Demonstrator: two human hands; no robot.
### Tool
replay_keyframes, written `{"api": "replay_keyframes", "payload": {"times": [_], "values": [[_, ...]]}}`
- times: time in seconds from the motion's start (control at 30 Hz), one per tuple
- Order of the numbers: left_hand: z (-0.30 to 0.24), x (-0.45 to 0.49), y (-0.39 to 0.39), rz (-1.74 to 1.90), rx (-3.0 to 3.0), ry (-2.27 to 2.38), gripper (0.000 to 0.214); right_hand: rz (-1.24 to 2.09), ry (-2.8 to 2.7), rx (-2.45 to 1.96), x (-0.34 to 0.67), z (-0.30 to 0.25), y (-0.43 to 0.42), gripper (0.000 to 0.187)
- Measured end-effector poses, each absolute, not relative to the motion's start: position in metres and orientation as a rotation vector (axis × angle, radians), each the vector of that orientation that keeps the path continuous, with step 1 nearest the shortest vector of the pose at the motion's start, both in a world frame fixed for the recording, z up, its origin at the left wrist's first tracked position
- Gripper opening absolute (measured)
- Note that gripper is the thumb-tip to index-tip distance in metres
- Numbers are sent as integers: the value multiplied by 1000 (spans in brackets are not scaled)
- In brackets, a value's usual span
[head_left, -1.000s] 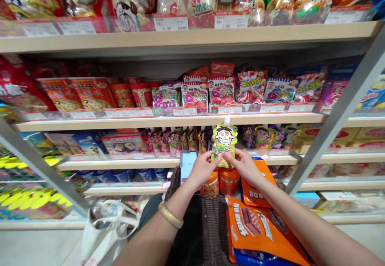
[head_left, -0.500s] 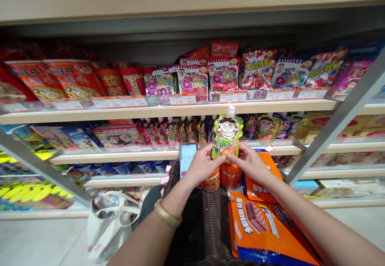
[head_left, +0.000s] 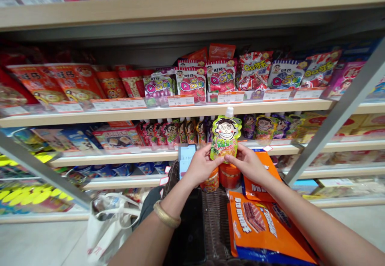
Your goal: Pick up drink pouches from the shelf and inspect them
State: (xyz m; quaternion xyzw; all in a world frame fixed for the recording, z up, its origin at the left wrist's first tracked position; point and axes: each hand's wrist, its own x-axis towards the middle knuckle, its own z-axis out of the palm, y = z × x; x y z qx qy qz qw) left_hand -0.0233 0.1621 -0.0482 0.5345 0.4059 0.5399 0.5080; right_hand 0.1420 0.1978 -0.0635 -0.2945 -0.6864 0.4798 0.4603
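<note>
Plainly, the widest bare patch in the brown wicker basket (head_left: 213, 220) is a strip of weave between a black flat panel (head_left: 191, 226) along its left side and an orange bag (head_left: 267, 228) along its right. Toward the basket's far edge, 2 red-lidded jars (head_left: 210, 181) take up the middle, with a 2nd orange bag (head_left: 252, 192) to their right and a phone (head_left: 187, 160) leaning by the left edge. Above the jars, the person's left hand (head_left: 203, 164) and right hand (head_left: 250, 162) hold a green pouch (head_left: 226, 138) before the shelf (head_left: 126, 114). Its white cap overlaps the shelf's front edge in the view; whether its base touches the right jar's lid cannot be told.

The fingers are closed to the pouch's thickness, pinching its lower left and right edges, with the 2 thumbs in front near the bottom middle. Upright and wavy-edged, the pouch faces the wearer, showing a grinning cartoon head with black hair and spiral eyes, green lettering below it, and yellow fruit print at the bottom.
</note>
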Motion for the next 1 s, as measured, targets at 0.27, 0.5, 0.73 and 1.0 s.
{"api": "replay_keyframes", "payload": {"times": [0.27,0.5,0.73,1.0], "values": [[-47,-23,161,1301,1278,958,50,1146,-1716,-750,144,-67,201,31],[-49,-23,161,1312,1273,947,48,1133,-1748,-757,144,-65,199,29],[-49,-22,161,1328,1265,945,46,1138,-1726,-761,143,-63,197,30],[-49,-22,161,1326,1279,964,47,1152,-1712,-736,142,-62,195,28]]}}
